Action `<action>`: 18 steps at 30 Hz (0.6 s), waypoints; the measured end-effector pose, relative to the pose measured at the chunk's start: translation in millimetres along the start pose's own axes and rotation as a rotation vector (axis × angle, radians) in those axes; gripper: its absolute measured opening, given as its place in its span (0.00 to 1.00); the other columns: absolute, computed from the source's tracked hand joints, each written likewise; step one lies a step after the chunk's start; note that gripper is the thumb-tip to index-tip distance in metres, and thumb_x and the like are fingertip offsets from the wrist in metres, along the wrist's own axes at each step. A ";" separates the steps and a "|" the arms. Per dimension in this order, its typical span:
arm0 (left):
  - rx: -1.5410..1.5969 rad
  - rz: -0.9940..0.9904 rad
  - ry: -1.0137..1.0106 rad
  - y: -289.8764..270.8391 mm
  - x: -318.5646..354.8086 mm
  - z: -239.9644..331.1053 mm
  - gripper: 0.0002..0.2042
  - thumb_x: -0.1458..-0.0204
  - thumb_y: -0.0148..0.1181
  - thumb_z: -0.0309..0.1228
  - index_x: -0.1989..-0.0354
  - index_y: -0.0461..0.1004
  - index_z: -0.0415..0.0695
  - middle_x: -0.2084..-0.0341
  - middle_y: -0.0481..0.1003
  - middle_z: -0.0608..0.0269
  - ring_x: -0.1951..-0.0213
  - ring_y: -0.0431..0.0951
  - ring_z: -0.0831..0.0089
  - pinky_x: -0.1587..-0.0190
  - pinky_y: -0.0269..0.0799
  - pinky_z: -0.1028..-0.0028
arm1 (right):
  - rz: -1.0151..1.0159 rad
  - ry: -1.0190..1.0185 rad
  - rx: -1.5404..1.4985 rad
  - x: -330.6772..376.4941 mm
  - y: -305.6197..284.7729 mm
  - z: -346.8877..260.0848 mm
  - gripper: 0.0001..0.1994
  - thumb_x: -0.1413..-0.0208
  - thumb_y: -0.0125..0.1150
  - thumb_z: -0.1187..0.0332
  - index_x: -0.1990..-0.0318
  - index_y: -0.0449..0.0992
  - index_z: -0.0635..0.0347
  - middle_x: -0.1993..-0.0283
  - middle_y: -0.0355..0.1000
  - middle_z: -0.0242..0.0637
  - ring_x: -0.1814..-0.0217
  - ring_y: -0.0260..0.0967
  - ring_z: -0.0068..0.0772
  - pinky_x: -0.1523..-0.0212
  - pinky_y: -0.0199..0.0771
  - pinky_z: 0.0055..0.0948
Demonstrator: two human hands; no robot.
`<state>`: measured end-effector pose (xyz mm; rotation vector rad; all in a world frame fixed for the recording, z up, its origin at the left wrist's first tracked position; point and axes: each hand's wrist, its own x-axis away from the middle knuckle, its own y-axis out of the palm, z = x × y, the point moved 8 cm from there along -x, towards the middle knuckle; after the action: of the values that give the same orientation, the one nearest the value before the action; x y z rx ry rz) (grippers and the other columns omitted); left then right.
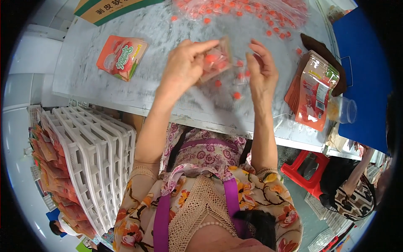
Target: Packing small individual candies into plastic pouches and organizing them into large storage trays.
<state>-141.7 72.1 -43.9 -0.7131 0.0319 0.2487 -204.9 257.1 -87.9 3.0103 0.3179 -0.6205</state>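
Above the table's [126, 90] near half, a small clear pouch [215, 61] hangs in the air, pinched at its upper edge between the thumb and fingers of the left hand [184, 67]. It is see-through, tilted, and shows a few orange-red candies bunched inside. The right hand [262, 69] is just beside it, half open with fingers curled loosely; whether the fingertips touch the pouch or hold anything I cannot tell.

Under and between the hands, loose candies [237, 95] lie scattered on the grey, scuffed top, each a small orange-red piece in clear wrap. Farther back a wide heap [235, 10] of the same pieces spreads across the far edge.

To the right, a stack of printed bags [312, 90] in orange and red leans on a brown thing, with a clear cup [344, 110] beside it on its side and a blue board [365, 63] behind. One filled printed bag [121, 56] lies flat at the left, well apart, near a cardboard box [113, 8]. Below the table's left stand white crates [100, 159]; a red stool [308, 172] sits lower right.
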 end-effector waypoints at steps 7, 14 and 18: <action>0.213 0.056 -0.031 -45.3 -3.9 -6.5 0.18 0.47 0.49 0.20 0.52 0.79 0.51 0.74 0.66 0.69 0.77 0.71 0.83 0.83 0.68 0.80 | -0.225 -0.237 0.880 38.0 37.6 30.7 0.28 0.55 0.69 0.53 0.46 0.73 0.52 0.37 0.63 0.45 0.33 0.55 0.52 0.36 0.56 0.48; 0.350 0.100 -0.085 -58.8 7.1 -11.1 0.17 0.48 0.50 0.19 0.52 0.79 0.47 0.71 0.70 0.70 0.73 0.74 0.83 0.81 0.69 0.82 | -0.392 -0.269 0.926 55.6 54.7 56.2 0.15 0.55 0.68 0.62 0.58 0.77 0.51 0.55 0.74 0.30 0.57 0.70 0.40 0.65 0.73 0.39; 0.501 0.137 -0.009 -41.2 8.9 -10.5 0.17 0.48 0.50 0.19 0.53 0.79 0.46 0.70 0.71 0.68 0.76 0.74 0.81 0.82 0.69 0.80 | -0.153 -0.393 0.719 38.3 35.3 43.4 0.07 0.48 0.63 0.65 0.62 0.76 0.50 0.65 0.73 0.27 0.69 0.69 0.29 0.75 0.70 0.29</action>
<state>-122.8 37.2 -26.4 -0.2109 0.1302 0.3592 -179.8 225.9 -142.6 3.3916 0.3638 -1.6182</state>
